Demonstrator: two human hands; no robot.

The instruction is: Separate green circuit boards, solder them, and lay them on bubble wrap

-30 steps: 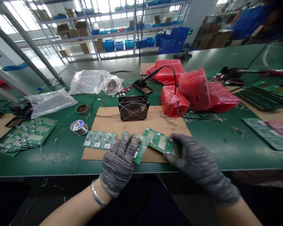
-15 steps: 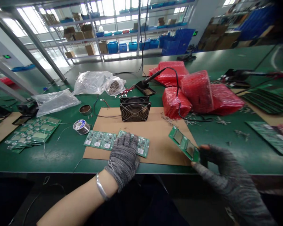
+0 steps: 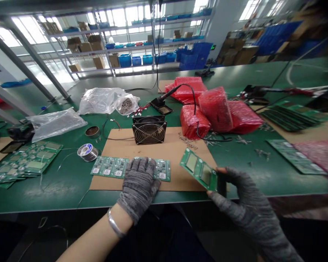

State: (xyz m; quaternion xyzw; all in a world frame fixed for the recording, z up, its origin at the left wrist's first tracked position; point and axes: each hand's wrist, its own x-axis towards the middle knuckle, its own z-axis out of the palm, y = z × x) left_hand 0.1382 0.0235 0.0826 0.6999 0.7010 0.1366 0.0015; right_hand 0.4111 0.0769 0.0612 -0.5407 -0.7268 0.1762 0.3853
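Both my hands wear grey knit gloves. My left hand point(image 3: 139, 183) lies flat, fingers spread, on a green circuit board point(image 3: 161, 169) that rests on a brown cardboard sheet point(image 3: 169, 151). A second green board point(image 3: 108, 166) lies just left of it on the same sheet. My right hand point(image 3: 240, 193) pinches the near end of another green circuit board point(image 3: 199, 169), holding it tilted above the cardboard's right edge.
A small black fan point(image 3: 149, 129) stands at the cardboard's far edge. Behind it sit a soldering iron in its stand point(image 3: 161, 103), red bubble-wrap packs point(image 3: 215, 109) and clear plastic bags point(image 3: 104, 100). A solder spool point(image 3: 87, 151) and stacked green boards point(image 3: 24, 162) lie left; more boards point(image 3: 292, 118) right.
My right hand lifted one board off the cardboard and carried it to the right. My left hand flattened onto the board left on the sheet. The camera view shifted slightly.
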